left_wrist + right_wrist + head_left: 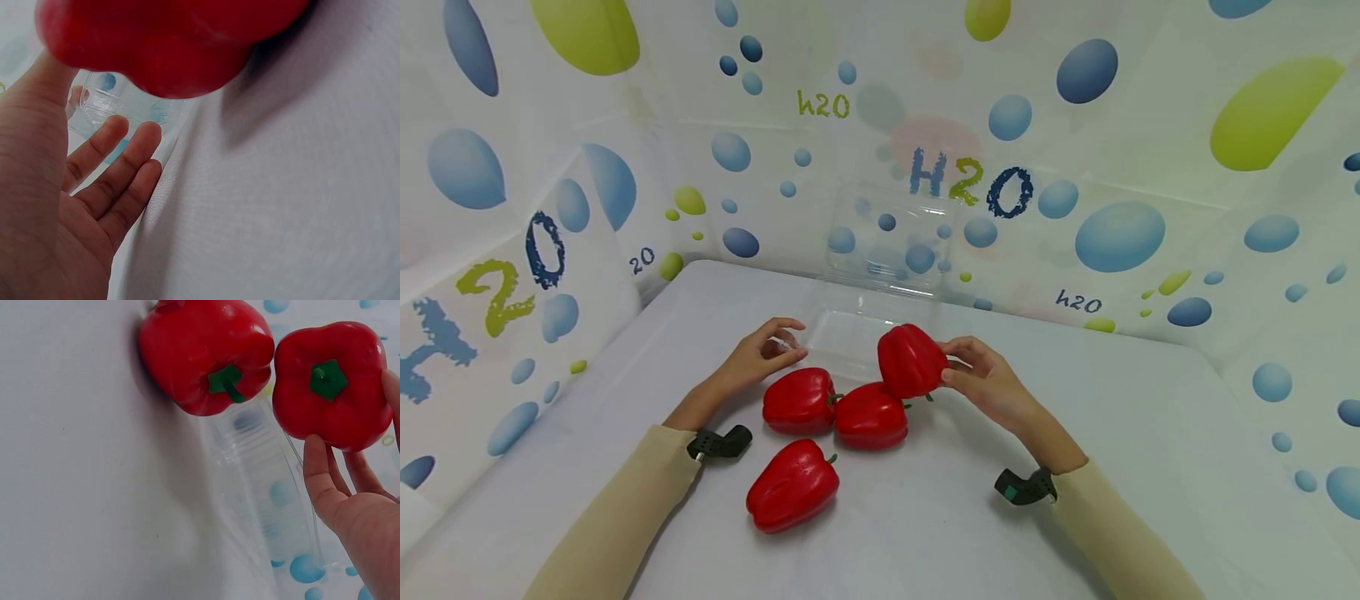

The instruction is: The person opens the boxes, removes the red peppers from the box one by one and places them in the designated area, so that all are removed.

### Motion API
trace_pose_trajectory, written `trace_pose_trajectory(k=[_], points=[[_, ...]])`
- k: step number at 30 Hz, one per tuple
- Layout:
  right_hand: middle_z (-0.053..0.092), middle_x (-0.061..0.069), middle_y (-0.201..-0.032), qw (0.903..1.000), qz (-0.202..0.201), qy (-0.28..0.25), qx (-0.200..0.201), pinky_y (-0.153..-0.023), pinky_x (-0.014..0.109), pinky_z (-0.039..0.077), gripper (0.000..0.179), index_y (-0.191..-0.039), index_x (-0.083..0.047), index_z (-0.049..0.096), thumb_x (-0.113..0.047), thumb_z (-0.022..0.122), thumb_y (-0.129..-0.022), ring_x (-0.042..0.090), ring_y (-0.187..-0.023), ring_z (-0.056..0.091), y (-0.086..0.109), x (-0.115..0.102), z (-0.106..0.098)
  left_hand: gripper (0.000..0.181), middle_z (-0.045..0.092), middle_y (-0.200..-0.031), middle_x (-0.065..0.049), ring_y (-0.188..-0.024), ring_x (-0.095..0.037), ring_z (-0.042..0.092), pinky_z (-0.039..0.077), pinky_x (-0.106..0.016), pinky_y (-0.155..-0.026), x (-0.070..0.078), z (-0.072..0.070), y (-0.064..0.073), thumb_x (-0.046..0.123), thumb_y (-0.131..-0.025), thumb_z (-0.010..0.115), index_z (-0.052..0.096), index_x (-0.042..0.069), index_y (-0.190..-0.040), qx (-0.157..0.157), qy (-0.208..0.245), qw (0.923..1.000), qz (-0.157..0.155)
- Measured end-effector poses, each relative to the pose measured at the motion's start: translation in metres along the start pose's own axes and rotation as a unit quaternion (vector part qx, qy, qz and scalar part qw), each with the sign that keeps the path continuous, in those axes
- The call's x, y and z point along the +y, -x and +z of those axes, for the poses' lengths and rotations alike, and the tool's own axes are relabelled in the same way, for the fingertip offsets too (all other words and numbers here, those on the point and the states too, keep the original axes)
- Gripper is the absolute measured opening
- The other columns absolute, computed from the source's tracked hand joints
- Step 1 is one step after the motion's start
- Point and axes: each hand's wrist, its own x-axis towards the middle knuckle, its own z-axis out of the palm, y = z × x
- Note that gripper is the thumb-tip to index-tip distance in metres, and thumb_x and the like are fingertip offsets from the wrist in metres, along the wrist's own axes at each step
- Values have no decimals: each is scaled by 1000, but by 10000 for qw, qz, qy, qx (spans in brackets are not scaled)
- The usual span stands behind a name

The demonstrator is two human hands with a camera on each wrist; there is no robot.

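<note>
My right hand [992, 383] holds a glossy red bell pepper [912, 360] between thumb and fingers, raised over the front right of a clear plastic container [850, 329]. Its green stem end shows in the right wrist view, where the held bell pepper [350, 419] appears beside another one [206, 356]. My left hand [760, 354] is at the container's left side, thumb and fingers apart; in the left wrist view its fingers [119, 169] are loosely extended beside the clear plastic. Two bell peppers lie side by side before the container, a left one [799, 402] and a right one [871, 417].
Another red bell pepper [793, 487] lies nearer on the white tabletop [940, 533]. The container's clear lid [887, 237] stands raised at the back, in front of a patterned curtain [1150, 125]. Dark bands [1026, 487] sit on both wrists.
</note>
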Motion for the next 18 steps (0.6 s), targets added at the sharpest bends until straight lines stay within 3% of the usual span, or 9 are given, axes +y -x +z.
trace_pose_trajectory(k=[13,18], points=[[52,2,-134,9997,52,-2,-225,-95,36,52,28,-116,-20,53,0,54,-97,22,-119,52,13,4,-13,47,58,-113,-16,-92,-27,64,51,-18,-79,0,0,2,19,-94,66,47,12,-136,-2,-29,9999,-116],[53,2,-134,9994,35,37,-339,-93,36,53,29,-116,-20,53,2,53,-96,22,-120,52,18,5,-17,47,57,-114,-20,-92,-29,62,50,-18,-78,1,1,0,14,-95,64,46,7,-137,-4,-103,9997,-218]])
